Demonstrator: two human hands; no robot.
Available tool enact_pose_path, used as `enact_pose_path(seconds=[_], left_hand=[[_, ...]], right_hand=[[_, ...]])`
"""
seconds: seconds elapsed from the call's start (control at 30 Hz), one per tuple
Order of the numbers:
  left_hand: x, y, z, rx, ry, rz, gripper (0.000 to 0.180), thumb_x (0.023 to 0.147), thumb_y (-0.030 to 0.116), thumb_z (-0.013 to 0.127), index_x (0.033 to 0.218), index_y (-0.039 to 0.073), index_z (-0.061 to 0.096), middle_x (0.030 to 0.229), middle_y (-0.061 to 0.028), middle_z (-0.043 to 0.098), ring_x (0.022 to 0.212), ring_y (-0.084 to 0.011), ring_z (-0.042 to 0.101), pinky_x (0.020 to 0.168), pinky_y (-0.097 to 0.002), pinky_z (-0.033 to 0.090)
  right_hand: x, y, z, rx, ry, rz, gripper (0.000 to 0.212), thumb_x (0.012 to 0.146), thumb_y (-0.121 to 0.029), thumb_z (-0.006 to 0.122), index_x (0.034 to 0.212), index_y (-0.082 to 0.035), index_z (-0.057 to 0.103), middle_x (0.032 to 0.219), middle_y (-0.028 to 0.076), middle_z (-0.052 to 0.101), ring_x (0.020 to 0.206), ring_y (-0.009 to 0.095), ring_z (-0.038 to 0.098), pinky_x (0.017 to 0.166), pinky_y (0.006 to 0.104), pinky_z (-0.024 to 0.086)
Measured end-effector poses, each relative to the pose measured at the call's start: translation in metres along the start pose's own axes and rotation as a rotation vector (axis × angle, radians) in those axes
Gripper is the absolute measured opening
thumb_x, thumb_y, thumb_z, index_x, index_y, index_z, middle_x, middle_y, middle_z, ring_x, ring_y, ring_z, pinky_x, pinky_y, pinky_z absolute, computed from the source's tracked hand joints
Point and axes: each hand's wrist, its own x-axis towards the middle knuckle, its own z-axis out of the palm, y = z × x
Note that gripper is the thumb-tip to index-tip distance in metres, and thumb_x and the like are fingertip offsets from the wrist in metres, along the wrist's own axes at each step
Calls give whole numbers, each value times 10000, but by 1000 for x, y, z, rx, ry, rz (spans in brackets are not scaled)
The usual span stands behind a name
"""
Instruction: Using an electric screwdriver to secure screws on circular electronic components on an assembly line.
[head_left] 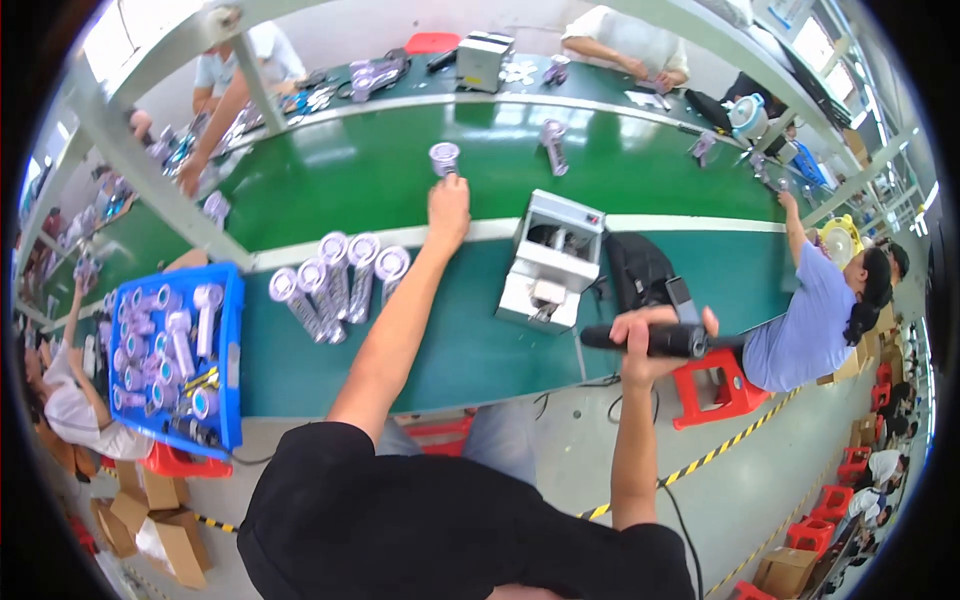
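workers line both sides of a long, glossy green strip (360, 160) on what appears to be a factory assembly floor, among them a person in a lavender shirt (815, 325) at right and a person in a white top (635, 45) at a far bench (600, 88). matching lavender handheld devices (283, 283) are spread along the line and fill a blue crate (233, 340) by the near workbench (450, 340). red plastic stools (710, 390), black-and-yellow floor tape (735, 440), open cardboard boxes (180, 550) and a further row of people (885, 465) stretch across the hall.
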Motion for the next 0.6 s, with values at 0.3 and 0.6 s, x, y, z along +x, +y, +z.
enact_pose_path(seconds=[0.3,0.6], left_hand=[[115,99,86,-133,-170,585,684,869,298,697,1466,78,445,1551,-137,407,1000,-395,626,906,-487,527],[91,79,88,-106,-76,560,276,832,38,572,1107,24,576,1089,-159,632,858,-383,619,792,-463,524]], right_hand=[[0,11,-64,-123,46,88,596,864,48,671,1276,-74,258,800,112,574,568,185,590,547,336,557],[3,3,-73,-152,54,51,796,895,59,599,1459,-193,96,820,131,539,526,194,540,509,371,521]])
